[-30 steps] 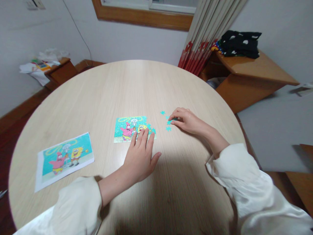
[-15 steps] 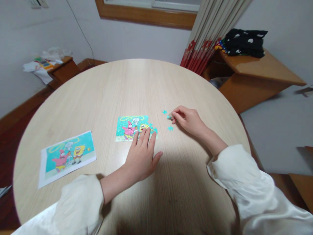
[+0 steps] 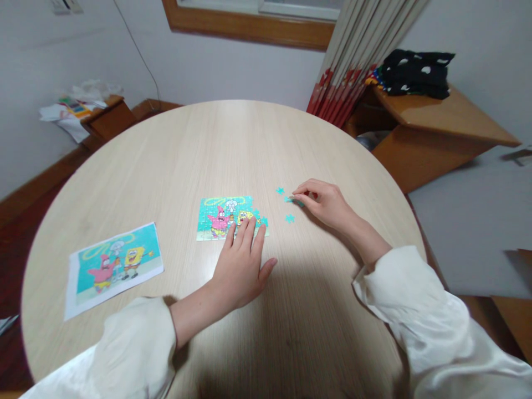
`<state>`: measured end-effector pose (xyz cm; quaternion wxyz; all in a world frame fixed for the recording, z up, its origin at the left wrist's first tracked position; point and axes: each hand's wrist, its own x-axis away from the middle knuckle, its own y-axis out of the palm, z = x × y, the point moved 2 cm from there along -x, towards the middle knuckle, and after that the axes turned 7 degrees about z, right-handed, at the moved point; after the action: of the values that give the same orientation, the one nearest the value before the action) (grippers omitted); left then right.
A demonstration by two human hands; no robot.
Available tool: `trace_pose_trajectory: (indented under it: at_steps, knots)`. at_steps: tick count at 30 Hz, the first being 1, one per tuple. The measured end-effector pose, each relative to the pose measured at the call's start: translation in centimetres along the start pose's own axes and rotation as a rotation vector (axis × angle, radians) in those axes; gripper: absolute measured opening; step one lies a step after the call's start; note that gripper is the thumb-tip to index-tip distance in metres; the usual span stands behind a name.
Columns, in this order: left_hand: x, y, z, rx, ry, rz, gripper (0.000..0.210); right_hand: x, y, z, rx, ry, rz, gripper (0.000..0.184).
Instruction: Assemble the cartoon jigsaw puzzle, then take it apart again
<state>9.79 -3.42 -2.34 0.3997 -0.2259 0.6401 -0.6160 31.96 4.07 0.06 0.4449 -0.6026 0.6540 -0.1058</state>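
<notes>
Head view: a partly assembled jigsaw puzzle (image 3: 220,213) lies flat near the middle of the pale round worktop (image 3: 233,149), its right side ragged and unfinished. The left hand (image 3: 239,271) lies palm down, its grip apart, fingers extended over the puzzle's lower right part. To the right of the puzzle, several loose turquoise pieces (image 3: 290,219) lie on the worktop. The right hand (image 3: 326,200) is bent over them, thumb and forefinger drawn close in a pinch; whether that grip has a piece between its tips, I cannot tell. A printed sheet (image 3: 116,269) showing the same picture lies to the left, well apart from the puzzle.

The pieces look thin, light and fairly stiff, probably card, so a fingertip pinch on opposite edges should suit them better than pulling at the narrow tabs, which could bend. The joined part probably slides easily and may come apart if pushed sideways; broad, gentle pressure suits it.
</notes>
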Motion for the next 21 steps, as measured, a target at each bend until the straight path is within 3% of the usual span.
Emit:
trace_pose_trajectory:
  at_steps: [6, 13, 21]
  knots:
    - [0.0, -0.1, 0.0, -0.005, 0.006, 0.001, 0.062, 0.2, -0.2, -0.7, -0.033, -0.116, -0.205, 0.020]
    - [0.1, 0.0, 0.0, 0.006, 0.000, 0.027, 0.061, 0.0, -0.2, 0.4, 0.076, -0.024, -0.026, 0.019]
    - [0.0, 0.1, 0.0, 0.011, 0.000, 0.016, 0.062, 0.0, 2.0, 1.3, 0.134, 0.010, -0.087, 0.010]
